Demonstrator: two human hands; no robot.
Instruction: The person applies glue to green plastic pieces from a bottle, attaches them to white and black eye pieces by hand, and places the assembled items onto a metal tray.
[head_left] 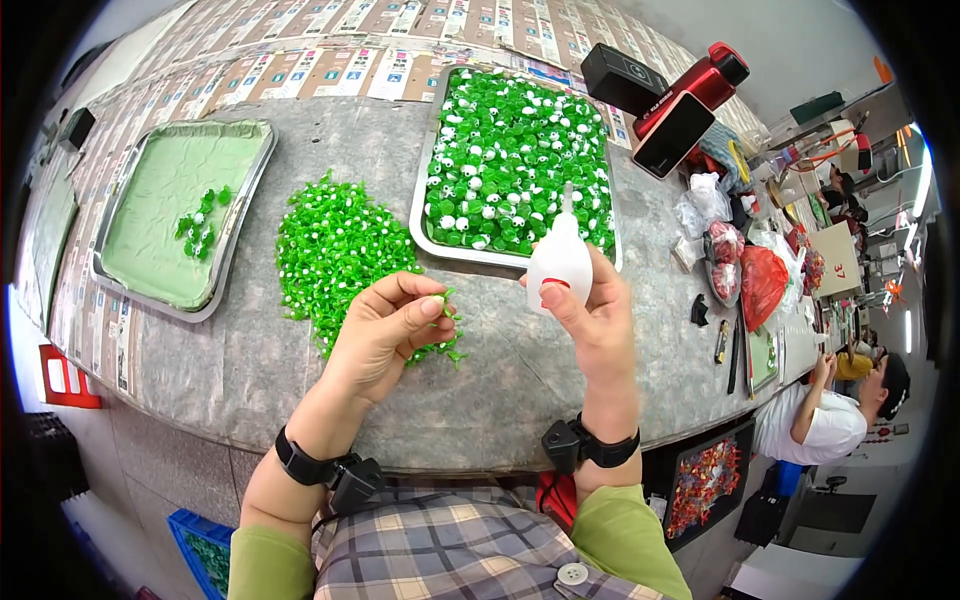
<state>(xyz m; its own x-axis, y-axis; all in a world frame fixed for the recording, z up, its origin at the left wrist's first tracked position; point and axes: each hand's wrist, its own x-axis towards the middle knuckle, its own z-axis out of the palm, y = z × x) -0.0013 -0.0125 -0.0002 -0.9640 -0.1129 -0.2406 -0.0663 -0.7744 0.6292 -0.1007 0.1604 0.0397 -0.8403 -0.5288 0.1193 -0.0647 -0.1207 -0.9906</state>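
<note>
1 green piece [449,296] pinched in left grip [385,330], white bottle [561,262] clasped by right grip [598,325], toward worktop's near edge [470,452]; likely dispensing, needs careful aim next.

Smooth white plastic bottle [561,258]; glossy green plastic-looking pieces [340,250]; shiny metal tray [470,254]; matt grey cloth-like table covering [500,400]
</note>
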